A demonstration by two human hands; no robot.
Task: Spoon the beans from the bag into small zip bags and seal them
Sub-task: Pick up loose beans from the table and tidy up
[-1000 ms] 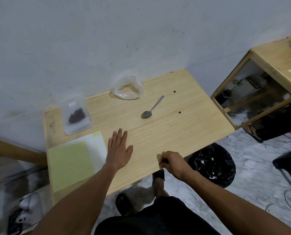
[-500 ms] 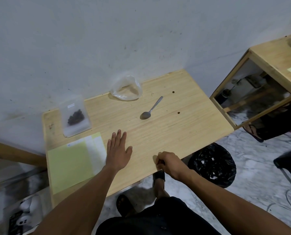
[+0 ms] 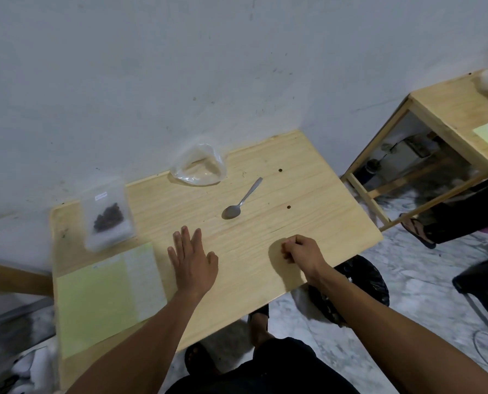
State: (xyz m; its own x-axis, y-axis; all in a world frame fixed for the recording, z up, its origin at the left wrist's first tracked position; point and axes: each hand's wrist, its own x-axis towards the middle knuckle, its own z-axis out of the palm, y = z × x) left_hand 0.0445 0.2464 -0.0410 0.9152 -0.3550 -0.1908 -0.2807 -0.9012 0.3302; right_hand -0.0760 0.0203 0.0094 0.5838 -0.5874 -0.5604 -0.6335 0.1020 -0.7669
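A light pine-wood table [image 3: 279, 245] fills the middle of the frame. On it lie a clear crumpled plastic bag [image 3: 198, 167] at the top, a steel spoon [image 3: 241, 201] mid-frame, a small zip bag of dark beans [image 3: 107, 214] at upper left, and yellow-green paper sheets [image 3: 95, 302] at lower left.

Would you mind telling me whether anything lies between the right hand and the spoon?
Nothing visible does: only bare table lies between the right hand and the spoon.

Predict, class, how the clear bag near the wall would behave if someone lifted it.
The clear bag looks crumpled, thin and nearly empty, so it is probably floppy and very light. Its open mouth would likely sag or collapse unless held apart.
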